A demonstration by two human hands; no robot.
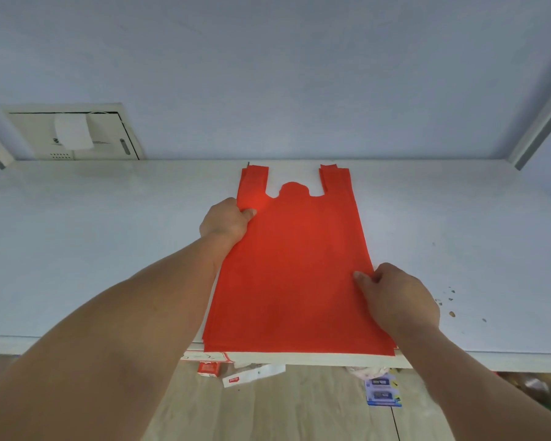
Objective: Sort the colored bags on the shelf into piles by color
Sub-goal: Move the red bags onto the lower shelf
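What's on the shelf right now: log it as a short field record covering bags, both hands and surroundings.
surface: white shelf
bags: stack of red bags, flat, handles pointing toward the wall
other colors: none visible
left hand: left hand grips the stack's left edge near the handles
right hand: right hand pinches the stack's right edge nearer the front
stack position: front edge overhangs the shelf lip slightly
below shelf: small packages on a wooden floor
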